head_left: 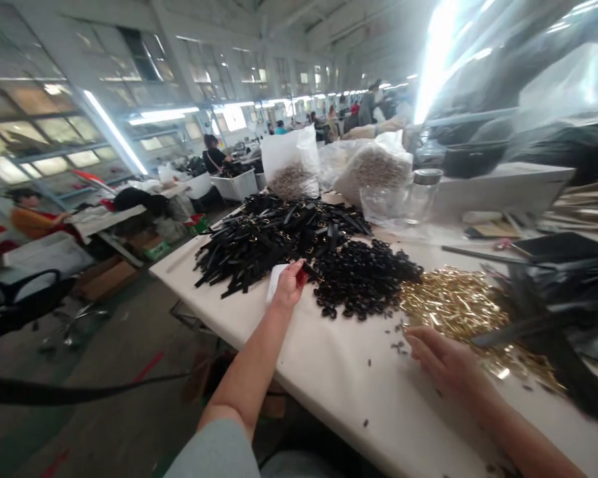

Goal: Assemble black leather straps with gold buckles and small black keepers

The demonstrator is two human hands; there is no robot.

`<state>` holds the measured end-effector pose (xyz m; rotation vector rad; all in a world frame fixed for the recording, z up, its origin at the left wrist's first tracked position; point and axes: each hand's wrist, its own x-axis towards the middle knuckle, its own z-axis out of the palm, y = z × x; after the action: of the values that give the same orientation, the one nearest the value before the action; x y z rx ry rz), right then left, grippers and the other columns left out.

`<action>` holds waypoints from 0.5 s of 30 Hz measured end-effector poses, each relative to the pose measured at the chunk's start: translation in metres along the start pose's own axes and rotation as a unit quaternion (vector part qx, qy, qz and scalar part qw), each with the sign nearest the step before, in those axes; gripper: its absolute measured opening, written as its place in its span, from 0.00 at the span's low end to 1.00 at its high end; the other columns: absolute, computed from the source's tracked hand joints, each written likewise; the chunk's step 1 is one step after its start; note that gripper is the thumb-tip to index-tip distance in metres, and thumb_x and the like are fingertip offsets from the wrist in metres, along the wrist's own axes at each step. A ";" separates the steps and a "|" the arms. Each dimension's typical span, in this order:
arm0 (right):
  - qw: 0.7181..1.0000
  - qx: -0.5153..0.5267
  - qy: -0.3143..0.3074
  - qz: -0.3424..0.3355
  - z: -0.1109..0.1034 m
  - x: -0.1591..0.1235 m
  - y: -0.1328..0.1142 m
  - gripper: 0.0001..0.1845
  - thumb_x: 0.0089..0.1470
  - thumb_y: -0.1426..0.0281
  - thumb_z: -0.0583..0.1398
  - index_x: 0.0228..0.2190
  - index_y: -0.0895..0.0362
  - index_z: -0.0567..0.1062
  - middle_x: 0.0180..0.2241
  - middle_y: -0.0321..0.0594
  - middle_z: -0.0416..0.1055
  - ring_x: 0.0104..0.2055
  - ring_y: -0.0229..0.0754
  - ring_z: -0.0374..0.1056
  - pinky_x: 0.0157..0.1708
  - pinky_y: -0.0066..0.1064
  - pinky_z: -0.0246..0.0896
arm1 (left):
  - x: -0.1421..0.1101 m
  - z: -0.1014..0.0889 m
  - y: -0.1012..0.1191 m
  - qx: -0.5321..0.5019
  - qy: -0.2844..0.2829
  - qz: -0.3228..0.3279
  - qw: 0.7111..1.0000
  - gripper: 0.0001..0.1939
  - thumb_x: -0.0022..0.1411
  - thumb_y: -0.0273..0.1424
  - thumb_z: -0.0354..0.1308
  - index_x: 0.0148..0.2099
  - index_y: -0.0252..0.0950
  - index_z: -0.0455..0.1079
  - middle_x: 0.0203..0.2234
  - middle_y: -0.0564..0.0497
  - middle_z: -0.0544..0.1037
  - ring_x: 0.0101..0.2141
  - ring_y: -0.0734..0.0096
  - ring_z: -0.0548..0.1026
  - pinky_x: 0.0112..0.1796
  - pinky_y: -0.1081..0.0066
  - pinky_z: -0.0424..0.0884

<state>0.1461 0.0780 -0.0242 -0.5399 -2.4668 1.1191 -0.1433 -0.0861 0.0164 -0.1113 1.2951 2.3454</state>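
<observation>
Step in hand, as a judgement: piece handling, left side holding, right side down at the loose parts. Left hand (290, 284) has its fingertips pinched nearly closed on a black strap (311, 271); the strap sits at those fingertips, over the near edge of the heaps, its far end hard to separate from them. Heap of buckled black straps (249, 247) lies beyond and left of the left fingers; black loops (363, 275) start just right of them. White item (274, 282) is just beside that hand, on its left; can't tell what it is. Right hand (441, 362) is low over the table (323, 372), fingers reaching toward the left hand and slightly bent. Can't tell how far open its grip is or whether it has anything; thumb side is unclear. Small dark bits (398, 347) lie just off the right fingertips, gold metal pieces (453, 299) just beyond and right. From this pose, any pickup by the right calls for a fine fingertip pinch on one bit without dragging neighbours, with the left grip kept steady.
</observation>
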 end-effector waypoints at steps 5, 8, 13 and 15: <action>1.000 0.004 0.003 -0.008 0.002 0.001 0.010 0.18 0.55 0.52 0.55 0.32 0.52 0.76 0.24 0.40 0.73 0.24 0.43 0.70 0.24 0.30 0.67 | 0.032 -0.044 0.047 -0.037 0.074 0.086 0.993 0.07 0.56 0.22 0.64 0.29 0.33 0.68 0.23 0.55 0.75 0.22 0.81 0.74 0.26 0.83 0.71; 1.000 0.002 0.004 -0.006 0.004 0.002 0.015 0.17 0.55 0.53 0.57 0.32 0.51 0.77 0.24 0.39 0.73 0.22 0.43 0.70 0.23 0.29 0.67 | 0.051 -0.066 0.069 -0.045 0.102 0.109 0.988 0.08 0.57 0.21 0.63 0.29 0.33 0.67 0.24 0.54 0.75 0.23 0.80 0.74 0.27 0.82 0.72; 0.999 -0.006 0.021 -0.033 0.005 0.005 0.018 0.16 0.52 0.53 0.58 0.30 0.51 0.77 0.27 0.38 0.75 0.26 0.44 0.72 0.25 0.28 0.69 | 0.076 -0.088 0.091 -0.042 0.144 0.126 0.981 0.10 0.56 0.20 0.64 0.29 0.32 0.65 0.24 0.53 0.74 0.23 0.80 0.74 0.25 0.82 0.72; 0.999 -0.014 0.017 -0.035 0.004 0.006 0.016 0.16 0.52 0.53 0.58 0.30 0.51 0.78 0.27 0.39 0.75 0.27 0.45 0.73 0.25 0.29 0.69 | 0.082 -0.091 0.094 -0.043 0.152 0.130 0.979 0.09 0.56 0.20 0.63 0.30 0.32 0.65 0.25 0.53 0.74 0.23 0.80 0.74 0.26 0.81 0.72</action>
<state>0.1421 0.0878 -0.0378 -0.4733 -2.4553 1.0404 -0.2701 -0.1748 0.0166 -0.3598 1.4213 2.6888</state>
